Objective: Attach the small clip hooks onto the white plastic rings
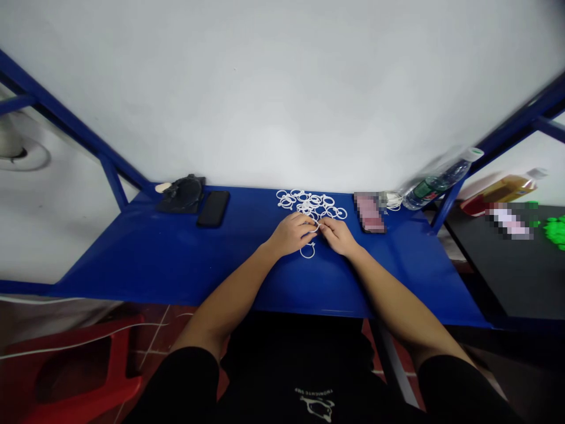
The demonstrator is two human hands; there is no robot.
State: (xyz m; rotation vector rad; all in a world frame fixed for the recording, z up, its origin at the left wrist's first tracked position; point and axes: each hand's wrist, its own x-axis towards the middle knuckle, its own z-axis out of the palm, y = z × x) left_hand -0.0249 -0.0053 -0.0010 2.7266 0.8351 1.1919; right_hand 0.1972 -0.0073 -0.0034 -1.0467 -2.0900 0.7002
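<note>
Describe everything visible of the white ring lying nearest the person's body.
The white ring is a thin, round loop, seemingly plastic, with a small knob at its upper right. It lies on the blue table, just below the left hand in the picture. Whether the hand touches it is unclear.

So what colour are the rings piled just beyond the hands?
White. The piled rings show best in the head view, the only one here.

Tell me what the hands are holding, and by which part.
A white ring, held by its rim: the left hand grips its left side, and the right hand seems to pinch its right edge. Exact contact points are hidden.
</note>
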